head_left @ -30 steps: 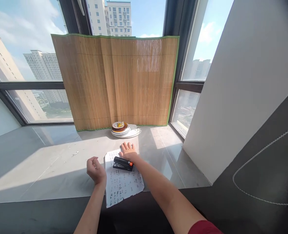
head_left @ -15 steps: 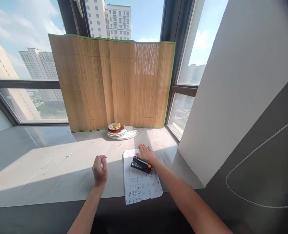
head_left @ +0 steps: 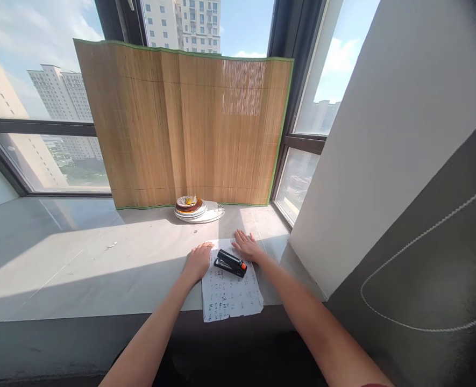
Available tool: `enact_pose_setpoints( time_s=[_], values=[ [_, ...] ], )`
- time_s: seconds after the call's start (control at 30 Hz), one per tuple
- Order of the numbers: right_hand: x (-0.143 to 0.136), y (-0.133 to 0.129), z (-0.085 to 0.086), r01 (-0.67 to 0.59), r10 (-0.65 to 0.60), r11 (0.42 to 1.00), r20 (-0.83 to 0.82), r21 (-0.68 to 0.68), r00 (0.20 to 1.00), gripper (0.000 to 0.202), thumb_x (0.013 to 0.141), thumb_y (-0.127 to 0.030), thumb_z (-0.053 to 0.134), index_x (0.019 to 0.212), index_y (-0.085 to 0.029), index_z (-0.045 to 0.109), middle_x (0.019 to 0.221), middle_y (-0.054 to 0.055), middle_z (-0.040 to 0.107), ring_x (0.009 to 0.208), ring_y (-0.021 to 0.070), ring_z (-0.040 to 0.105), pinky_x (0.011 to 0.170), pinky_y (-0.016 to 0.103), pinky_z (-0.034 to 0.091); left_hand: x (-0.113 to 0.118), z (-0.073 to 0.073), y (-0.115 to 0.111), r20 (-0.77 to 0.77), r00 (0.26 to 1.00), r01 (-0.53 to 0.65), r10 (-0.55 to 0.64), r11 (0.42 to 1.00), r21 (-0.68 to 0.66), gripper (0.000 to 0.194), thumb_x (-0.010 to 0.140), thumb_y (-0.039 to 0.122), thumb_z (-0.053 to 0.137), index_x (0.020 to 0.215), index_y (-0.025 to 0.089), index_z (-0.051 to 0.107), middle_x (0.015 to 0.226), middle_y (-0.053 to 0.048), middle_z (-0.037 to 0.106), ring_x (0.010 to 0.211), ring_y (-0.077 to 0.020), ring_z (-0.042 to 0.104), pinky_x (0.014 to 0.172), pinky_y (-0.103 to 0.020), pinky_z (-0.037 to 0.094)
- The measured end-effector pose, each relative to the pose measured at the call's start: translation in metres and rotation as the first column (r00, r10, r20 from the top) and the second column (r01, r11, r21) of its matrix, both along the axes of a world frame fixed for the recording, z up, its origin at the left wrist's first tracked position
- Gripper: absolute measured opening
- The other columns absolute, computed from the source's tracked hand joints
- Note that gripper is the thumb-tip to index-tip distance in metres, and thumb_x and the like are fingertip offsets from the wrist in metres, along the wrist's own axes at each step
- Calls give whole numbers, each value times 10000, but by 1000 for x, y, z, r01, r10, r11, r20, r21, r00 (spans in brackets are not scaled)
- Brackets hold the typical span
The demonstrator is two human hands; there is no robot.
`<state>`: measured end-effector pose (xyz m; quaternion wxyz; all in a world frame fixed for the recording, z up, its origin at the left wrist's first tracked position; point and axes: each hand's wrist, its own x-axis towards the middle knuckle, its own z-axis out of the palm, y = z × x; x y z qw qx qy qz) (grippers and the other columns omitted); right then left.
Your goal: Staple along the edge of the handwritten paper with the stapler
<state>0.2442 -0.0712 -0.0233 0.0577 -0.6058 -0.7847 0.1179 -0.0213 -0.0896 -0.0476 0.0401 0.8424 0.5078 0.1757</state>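
A sheet of paper (head_left: 232,301) covered in dark handwriting lies on the window sill, its torn lower edge sticking out past the sill's front. On its upper half rests a black stapler (head_left: 230,263) with an orange spot at its right end; neither hand holds it. My left hand (head_left: 198,260) is at the paper's upper left edge, fingers stretched forward and touching the sheet. Flat and spread, my right hand (head_left: 247,247) lies at the upper right corner of the paper, just beyond the stapler.
Behind the paper, a stack of small plates (head_left: 189,207) sits on a white oval plate (head_left: 213,213). A bamboo mat (head_left: 189,129) with green edging stands against the window. White scraps (head_left: 111,245) lie on the sill (head_left: 80,285) to the left. A beaded cord (head_left: 399,320) hangs at the right.
My left hand has moved right and forward from the bare sill to the paper's left edge, its curled fingers now extended. My right hand stays at the paper's corner. The view has tilted slightly.
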Motion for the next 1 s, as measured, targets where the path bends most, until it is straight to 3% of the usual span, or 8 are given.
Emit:
enact_pose_setpoints(
  time_s=[0.13, 0.27, 0.37, 0.43, 0.5, 0.67, 0.87, 1.0],
  values=[
    [40, -12, 2, 52, -50, 998, -74, 25, 996, 664, 1115, -484, 298, 1691, -153, 321, 1776, 155, 257, 1669, 289, 187, 1335, 582, 124, 0, 2, -1, 34, 999, -2, 2, 1000, 11, 497, 1045, 132, 369, 1471, 210, 612, 1563, -141, 593, 1465, -303, 526, 1184, -491, 416],
    [38, -43, 3, 206, -138, 958, -309, 198, 941, 540, 1120, -357, 262, 1535, -159, 545, 1546, 188, 595, 1507, 287, 486, 1244, 542, 377, 3, 5, -1, 40, 999, -6, 6, 1000, 5, 497, 1017, 108, 386, 1436, 214, 631, 1534, -139, 614, 1413, -291, 565, 1147, -467, 437],
    [8, -81, 8, 129, 49, 935, -480, 331, 876, 486, 1123, -489, 337, 1370, -235, 669, 1278, 139, 715, 1265, 286, 638, 1082, 473, 540, 4, 6, -2, 39, 999, -5, 5, 1000, 11, 497, 1006, 105, 382, 1423, 210, 632, 1530, -143, 614, 1398, -293, 573, 1121, -461, 446],
    [-14, -104, 11, -36, 219, 931, -475, 365, 853, 575, 982, -581, 668, 1468, -279, 601, 1359, 122, 666, 1283, 314, 613, 1086, 484, 546, 4, 6, -2, 48, 999, 3, -3, 1000, 15, 490, 1008, 111, 381, 1418, 207, 632, 1527, -148, 616, 1405, -297, 568, 1123, -467, 441],
    [-27, -117, 10, -86, 238, 933, -417, 350, 877, 751, 893, -499, 800, 1560, -302, 516, 1435, 127, 620, 1322, 342, 577, 1108, 527, 527, 5, 7, -2, 52, 999, 9, -9, 1000, 14, 487, 1010, 112, 380, 1418, 202, 630, 1526, -150, 618, 1413, -300, 563, 1130, -474, 434],
    [-3, -102, 3, -36, 166, 964, -491, 263, 856, 508, 919, -192, 668, 1413, -308, 663, 1242, 84, 733, 1172, 305, 667, 1026, 493, 559, 4, 5, -2, 62, 998, 6, -6, 1000, -9, 499, 1003, 94, 370, 1410, 215, 633, 1514, -143, 625, 1408, -300, 565, 1122, -470, 437],
    [71, -67, 0, 267, 78, 880, -675, 392, 734, 449, 923, -240, 571, 1344, -262, 725, 1252, 98, 728, 1214, 304, 652, 1070, 506, 540, 8, 8, -2, 83, 996, -20, 15, 998, 61, 493, 964, 72, 427, 1344, 246, 690, 1577, -162, 543, 1429, -358, 524, 1144, -569, 403],
    [93, -59, -12, 399, -53, 857, -713, 327, 699, 447, 917, -307, 535, 1298, -220, 751, 1247, 103, 734, 1200, 299, 665, 1114, 513, 509, 33, 20, 14, 108, 970, 220, -219, 976, 4, 411, 982, 110, 452, 1190, 280, 763, 1398, -87, 679, 1290, -293, 627, 1163, -519, 424]
  ],
)
